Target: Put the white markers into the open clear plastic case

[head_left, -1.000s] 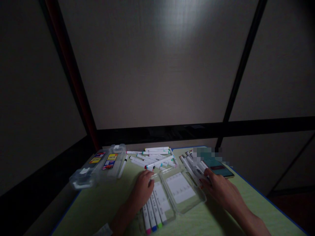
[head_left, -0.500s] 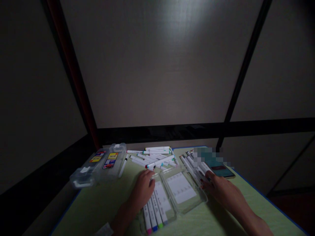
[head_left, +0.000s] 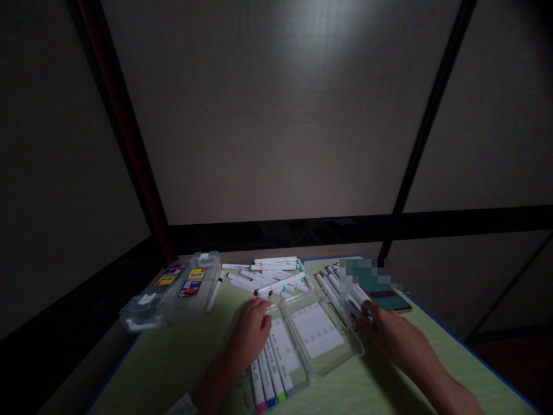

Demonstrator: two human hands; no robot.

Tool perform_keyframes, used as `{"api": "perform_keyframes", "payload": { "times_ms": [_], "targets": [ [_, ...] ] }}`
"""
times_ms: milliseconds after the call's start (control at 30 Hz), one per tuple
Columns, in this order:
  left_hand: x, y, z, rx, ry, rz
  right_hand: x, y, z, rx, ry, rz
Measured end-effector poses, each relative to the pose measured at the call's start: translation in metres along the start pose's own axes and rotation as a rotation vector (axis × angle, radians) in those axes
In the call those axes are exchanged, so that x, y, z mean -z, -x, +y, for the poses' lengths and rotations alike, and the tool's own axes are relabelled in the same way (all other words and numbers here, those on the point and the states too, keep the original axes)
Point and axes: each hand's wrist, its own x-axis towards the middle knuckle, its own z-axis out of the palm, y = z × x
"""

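An open clear plastic marker case (head_left: 336, 369) lies before me, with several white markers (head_left: 268, 377) side by side in its left half. Pink, blue and green ends face me. My left hand (head_left: 250, 325) is bent round the upper left corner of that half, its fingertips close to a red-ended marker (head_left: 263, 291); part of its grip is hidden. To the right of the case, my right hand (head_left: 384, 325) is closed on a white marker (head_left: 359, 295) with thumb and fingers. This marker is above a row of other white markers (head_left: 330, 291).
Loose markers (head_left: 280, 276) are heaped at the back of the green table (head_left: 185, 357). Another clear case (head_left: 173, 297) with colourful labels lies at the left. A phone (head_left: 393, 301) is by the right edge, partly pixelated. A panelled wall (head_left: 276, 144) rises behind.
Both hands keep nearly the same place and grip. The whole view has shifted very slightly; no marker has visibly moved on the table.
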Motion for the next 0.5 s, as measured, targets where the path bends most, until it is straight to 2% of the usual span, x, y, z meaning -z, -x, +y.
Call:
{"api": "perform_keyframes", "payload": {
  "times_ms": [500],
  "targets": [
    [0.0008,-0.0002,0.001,0.01,-0.007,0.002,0.0056,0.0055,-0.0062,-0.035,-0.007,0.066]
  ]
}}
